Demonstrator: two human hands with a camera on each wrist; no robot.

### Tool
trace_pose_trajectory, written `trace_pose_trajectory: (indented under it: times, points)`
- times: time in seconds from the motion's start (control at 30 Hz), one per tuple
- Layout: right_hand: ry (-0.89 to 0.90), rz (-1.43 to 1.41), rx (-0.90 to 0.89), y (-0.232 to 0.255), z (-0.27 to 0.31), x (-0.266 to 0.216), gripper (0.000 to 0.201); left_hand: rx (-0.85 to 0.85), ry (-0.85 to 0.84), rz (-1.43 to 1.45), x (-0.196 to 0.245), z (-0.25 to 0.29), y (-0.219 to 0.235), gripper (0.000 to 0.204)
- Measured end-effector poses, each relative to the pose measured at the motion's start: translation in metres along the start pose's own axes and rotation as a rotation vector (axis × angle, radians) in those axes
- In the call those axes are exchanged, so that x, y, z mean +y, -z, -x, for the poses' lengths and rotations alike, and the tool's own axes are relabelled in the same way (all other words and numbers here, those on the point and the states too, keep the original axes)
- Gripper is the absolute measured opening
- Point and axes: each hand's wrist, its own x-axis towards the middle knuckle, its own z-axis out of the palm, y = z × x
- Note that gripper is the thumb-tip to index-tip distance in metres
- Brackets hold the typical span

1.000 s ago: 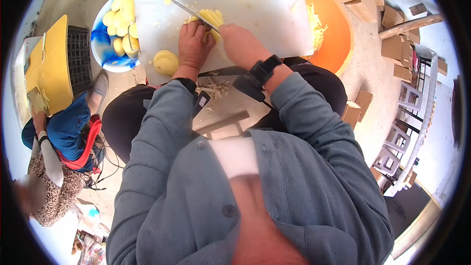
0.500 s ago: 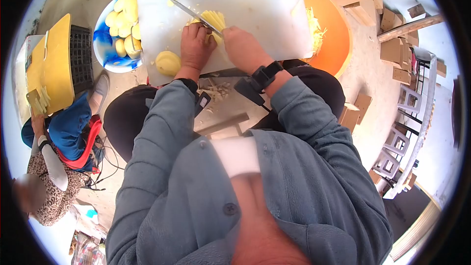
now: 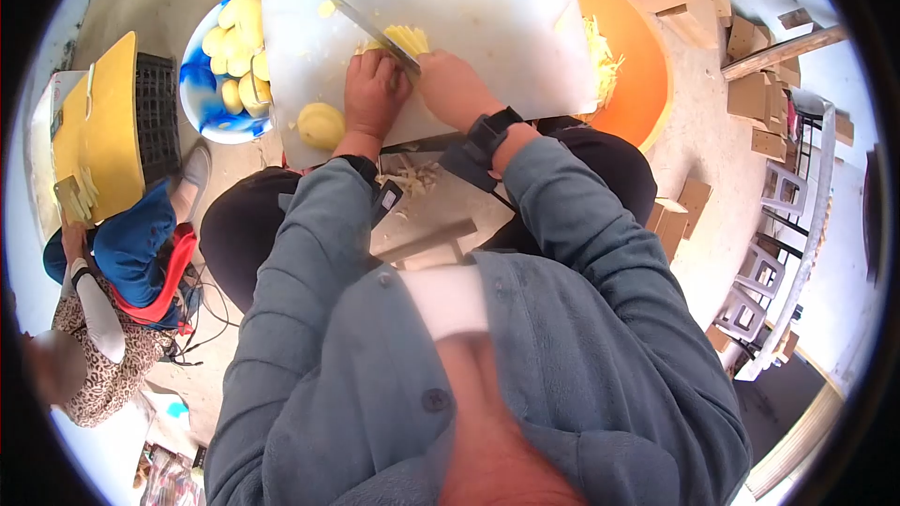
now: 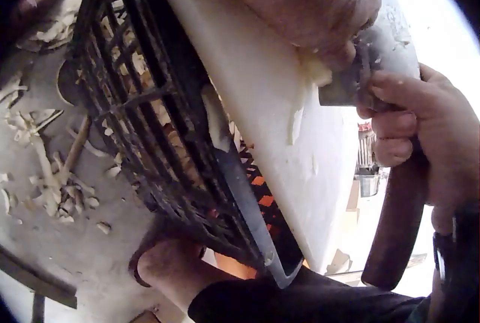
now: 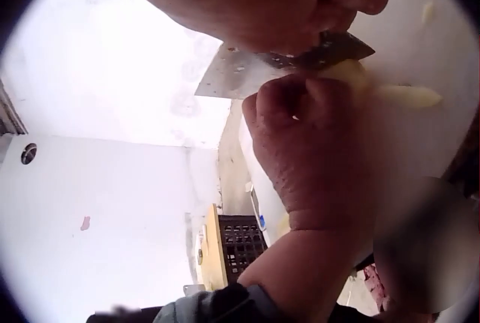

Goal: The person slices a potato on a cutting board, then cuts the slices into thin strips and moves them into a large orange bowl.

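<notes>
On the white cutting board (image 3: 487, 0), the right hand (image 3: 455, 89) grips a cleaver (image 3: 361, 22) by its brown handle (image 4: 397, 225); the blade points to the far left. Beside the blade, the left hand (image 3: 373, 98) holds a piece of potato (image 4: 315, 68) with curled fingers, its underside hidden. Yellow potato strips (image 3: 409, 36) fan out past the blade. A larger peeled potato (image 3: 321, 126) lies near the board's left front corner. The right wrist view shows the left hand (image 5: 322, 150) close against the blade (image 5: 240, 72), below the right hand (image 5: 247, 0).
A blue-and-white bowl (image 3: 194, 94) of peeled potatoes stands left of the board, an orange basin (image 3: 647, 66) with shreds right. Under the board is a black crate (image 4: 161, 105); peelings (image 4: 56, 180) litter the floor. Another person (image 3: 103, 337) sits left by a yellow board (image 3: 112, 131). Cardboard boxes (image 3: 755, 94) stand right.
The right hand and cleaver have shifted slightly, with the blade at a somewhat different angle. The left hand stays at the potato almost unmoved.
</notes>
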Motion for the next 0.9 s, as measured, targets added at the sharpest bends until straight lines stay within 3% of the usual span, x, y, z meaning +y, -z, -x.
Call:
trace_pose_trajectory:
  times: [0.17, 0.27, 0.67, 0.73, 0.9]
  points:
    - [0.008, -0.005, 0.045, 0.009, 0.011, -0.002, 0.01, 0.007, 0.003, 0.012, 0.002, 0.0, 0.002, 0.022]
    - [0.047, 0.073, -0.033, 0.017, 0.013, -0.007, 0.01, 0.009, 0.015, 0.005, 0.002, -0.001, 0.002, 0.022]
    - [-0.066, -0.035, -0.006, -0.005, -0.009, 0.011, 0.012, -0.016, 0.0, -0.026, 0.003, 0.0, 0.004, 0.02]
    - [-0.029, -0.023, 0.081, -0.003, -0.005, 0.016, 0.012, -0.016, 0.002, -0.003, 0.002, 0.0, 0.003, 0.019]
    - [0.027, 0.049, 0.029, 0.019, 0.013, -0.006, 0.013, -0.011, 0.023, -0.002, 0.003, -0.001, 0.004, 0.019]
